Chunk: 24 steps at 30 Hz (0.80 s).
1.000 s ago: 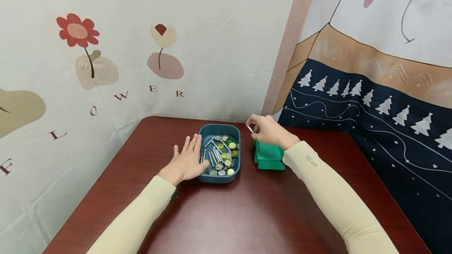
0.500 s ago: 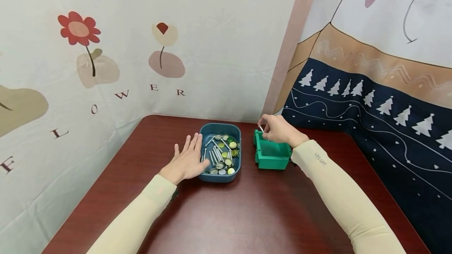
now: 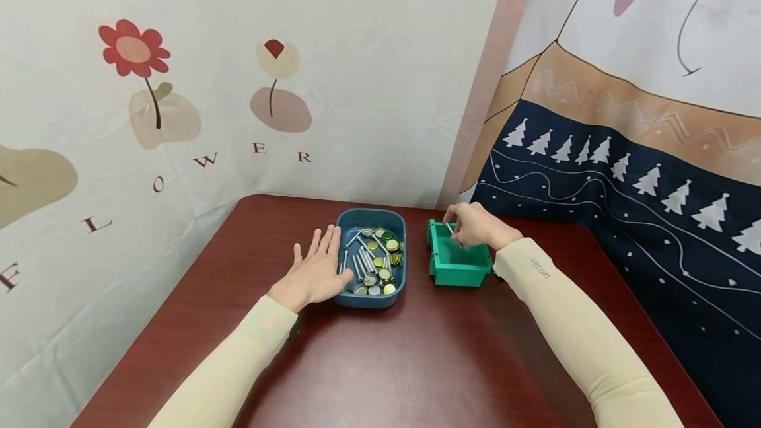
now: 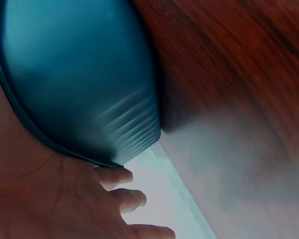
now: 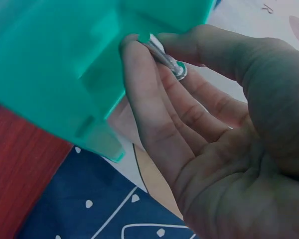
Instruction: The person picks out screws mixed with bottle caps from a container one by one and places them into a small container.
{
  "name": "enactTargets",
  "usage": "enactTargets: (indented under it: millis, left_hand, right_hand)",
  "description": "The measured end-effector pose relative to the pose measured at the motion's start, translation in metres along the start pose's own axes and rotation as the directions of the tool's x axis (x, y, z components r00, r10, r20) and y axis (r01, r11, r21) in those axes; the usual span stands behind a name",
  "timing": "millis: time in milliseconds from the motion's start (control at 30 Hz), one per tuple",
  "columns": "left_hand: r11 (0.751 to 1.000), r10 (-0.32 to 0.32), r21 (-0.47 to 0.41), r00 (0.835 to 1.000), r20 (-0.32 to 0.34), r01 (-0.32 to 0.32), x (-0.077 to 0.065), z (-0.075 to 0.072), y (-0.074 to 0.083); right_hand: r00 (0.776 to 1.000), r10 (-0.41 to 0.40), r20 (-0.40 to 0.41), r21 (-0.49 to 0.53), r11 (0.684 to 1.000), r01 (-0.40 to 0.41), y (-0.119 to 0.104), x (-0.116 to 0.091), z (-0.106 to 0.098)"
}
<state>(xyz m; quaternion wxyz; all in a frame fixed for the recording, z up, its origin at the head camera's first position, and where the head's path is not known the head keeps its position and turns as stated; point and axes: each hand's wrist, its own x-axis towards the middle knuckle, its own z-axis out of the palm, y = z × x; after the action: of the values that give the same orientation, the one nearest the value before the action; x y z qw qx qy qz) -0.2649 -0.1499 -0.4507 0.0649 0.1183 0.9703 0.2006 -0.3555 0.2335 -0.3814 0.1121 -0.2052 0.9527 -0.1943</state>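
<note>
In the head view, my left hand lies with straight, spread fingers against the left rim of a blue tray. Silver bolts and several yellow, green and silver bottle caps fill that tray. The left wrist view shows the tray's outer wall under the palm. Over the green box, my right hand pinches a metal bolt between thumb and fingers. The bolt slants, its flanged head towards the palm in the right wrist view. Much of the box's floor is hidden.
Both containers stand on a dark red wooden table, with a gap between them. A pale fabric backdrop hangs behind, and a dark blue one with white trees hangs at the right.
My right hand has moved right with the bolt, from beside the green box's back left corner to over its opening, then dropped lower. The left hand stays at the tray.
</note>
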Motion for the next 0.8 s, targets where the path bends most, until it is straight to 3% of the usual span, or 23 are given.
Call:
enactTargets:
  millis: [233,500,800]
  left_hand:
    - [1.000,0.006,0.006,1.000,-0.001,-0.006,0.000,-0.002,0.000]
    - [1.000,0.013,0.008,1.000,-0.003,-0.013,0.001,-0.002,0.000]
    - [1.000,0.025,0.011,0.999,-0.019,-0.025,0.002,-0.002,0.000]
  right_hand:
    - [0.994,0.072,0.081,0.012,0.997,-0.073,-0.001,0.000,0.004]
    - [0.989,0.082,0.121,-0.021,0.997,-0.080,-0.001,0.003,0.009]
    - [0.989,0.080,0.122,-0.128,0.990,-0.064,-0.004,0.003,0.015]
